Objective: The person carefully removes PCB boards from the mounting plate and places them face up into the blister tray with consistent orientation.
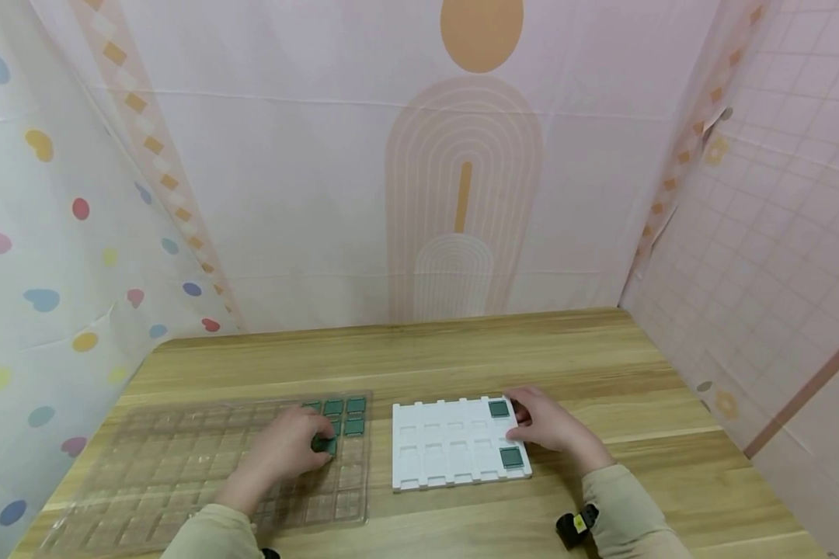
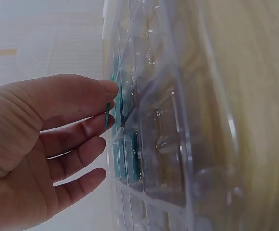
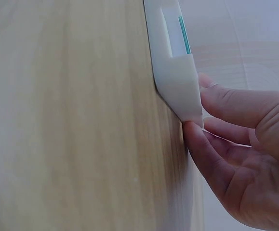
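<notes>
In the head view, my left hand (image 1: 285, 444) is over the right part of a clear plastic tray (image 1: 367, 473) and pinches a small green chip (image 1: 330, 446). The left wrist view shows that chip (image 2: 107, 117) edge-on between thumb and fingertips. Several more green chips (image 1: 355, 405) lie in the tray's pockets beside the hand. My right hand (image 1: 548, 423) grips the right edge of a white tray (image 1: 409, 466), thumb over the top and a finger at the underside in the right wrist view. Two chips sit in the white tray's right column, one at the back (image 1: 499, 409) and one in front (image 1: 512, 457).
Both trays lie on a wooden table (image 1: 461, 357), the clear one left of the white one with a narrow strip of wood between them. Patterned cloth (image 1: 308, 202) hangs behind and at both sides. A black device (image 1: 575, 528) is strapped at the right sleeve.
</notes>
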Demonstrator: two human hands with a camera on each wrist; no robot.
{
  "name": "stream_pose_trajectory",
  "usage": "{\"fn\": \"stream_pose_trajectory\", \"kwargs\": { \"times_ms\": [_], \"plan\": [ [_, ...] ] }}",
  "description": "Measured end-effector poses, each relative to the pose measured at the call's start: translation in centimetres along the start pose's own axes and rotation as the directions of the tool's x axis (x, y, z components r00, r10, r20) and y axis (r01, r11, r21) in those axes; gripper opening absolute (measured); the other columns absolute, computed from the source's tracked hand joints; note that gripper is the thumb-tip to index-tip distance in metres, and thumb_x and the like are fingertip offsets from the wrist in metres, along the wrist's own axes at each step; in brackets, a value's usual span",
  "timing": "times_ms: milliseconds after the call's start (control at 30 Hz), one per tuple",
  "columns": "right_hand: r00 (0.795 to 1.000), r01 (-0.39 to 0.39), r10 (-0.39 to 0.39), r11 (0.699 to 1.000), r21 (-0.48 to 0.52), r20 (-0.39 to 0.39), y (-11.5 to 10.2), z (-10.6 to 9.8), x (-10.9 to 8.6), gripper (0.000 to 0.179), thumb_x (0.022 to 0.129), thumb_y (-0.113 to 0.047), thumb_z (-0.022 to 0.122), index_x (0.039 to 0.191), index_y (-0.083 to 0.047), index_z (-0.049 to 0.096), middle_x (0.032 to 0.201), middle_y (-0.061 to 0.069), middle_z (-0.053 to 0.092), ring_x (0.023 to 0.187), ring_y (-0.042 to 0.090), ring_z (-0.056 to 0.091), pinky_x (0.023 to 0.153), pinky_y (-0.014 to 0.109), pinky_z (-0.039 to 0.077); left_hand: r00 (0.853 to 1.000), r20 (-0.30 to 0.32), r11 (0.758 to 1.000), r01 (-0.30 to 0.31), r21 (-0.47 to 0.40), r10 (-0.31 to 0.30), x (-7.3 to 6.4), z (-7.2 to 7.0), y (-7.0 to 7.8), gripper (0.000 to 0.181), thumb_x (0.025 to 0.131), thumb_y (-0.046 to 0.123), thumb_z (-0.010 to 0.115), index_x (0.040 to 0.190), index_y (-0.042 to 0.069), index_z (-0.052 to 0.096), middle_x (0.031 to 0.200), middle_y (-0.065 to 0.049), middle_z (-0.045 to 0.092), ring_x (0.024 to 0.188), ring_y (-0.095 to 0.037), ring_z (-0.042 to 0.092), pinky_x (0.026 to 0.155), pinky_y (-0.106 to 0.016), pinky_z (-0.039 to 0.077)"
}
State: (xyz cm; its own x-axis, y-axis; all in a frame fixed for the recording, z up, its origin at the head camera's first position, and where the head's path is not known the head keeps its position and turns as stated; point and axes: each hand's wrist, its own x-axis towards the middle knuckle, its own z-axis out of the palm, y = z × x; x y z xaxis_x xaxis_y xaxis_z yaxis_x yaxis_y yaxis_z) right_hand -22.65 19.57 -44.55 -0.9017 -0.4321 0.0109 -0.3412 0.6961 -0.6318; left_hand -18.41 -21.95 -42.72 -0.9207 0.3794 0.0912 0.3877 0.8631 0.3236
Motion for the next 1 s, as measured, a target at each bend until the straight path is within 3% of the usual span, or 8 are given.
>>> {"fn": "stream_pose_trajectory", "kwargs": {
  "times_ms": [633,1000],
  "plan": [
    [1.000,-0.015,0.015,1.000,0.009,-0.001,-0.18,-0.02,-0.03,0.065,0.082,-0.007,0.081,0.137,0.010,0.050,0.123,0.019,0.054,0.095,0.020,0.057,0.081,0.035,0.051,1.000,-0.004,1.000,0.010,0.011,-0.010,-0.05,0.25,-0.11,0.020,0.072,0.010,0.087,0.089,0.011,0.076,0.091,0.003,0.068,0.091,-0.025,0.061,0.085,-0.046,0.052],
    [1.000,-0.004,0.004,1.000,0.002,-0.001,-0.24,-0.07,-0.11,0.065,0.082,-0.007,0.081,0.136,0.010,0.050,0.125,0.021,0.054,0.095,0.021,0.057,0.080,0.035,0.051,1.000,-0.012,1.000,-0.006,0.014,0.006,-0.21,0.31,-0.02,0.023,0.070,0.012,0.088,0.089,0.012,0.075,0.089,0.005,0.066,0.085,-0.019,0.059,0.077,-0.042,0.052]
  ]
}}
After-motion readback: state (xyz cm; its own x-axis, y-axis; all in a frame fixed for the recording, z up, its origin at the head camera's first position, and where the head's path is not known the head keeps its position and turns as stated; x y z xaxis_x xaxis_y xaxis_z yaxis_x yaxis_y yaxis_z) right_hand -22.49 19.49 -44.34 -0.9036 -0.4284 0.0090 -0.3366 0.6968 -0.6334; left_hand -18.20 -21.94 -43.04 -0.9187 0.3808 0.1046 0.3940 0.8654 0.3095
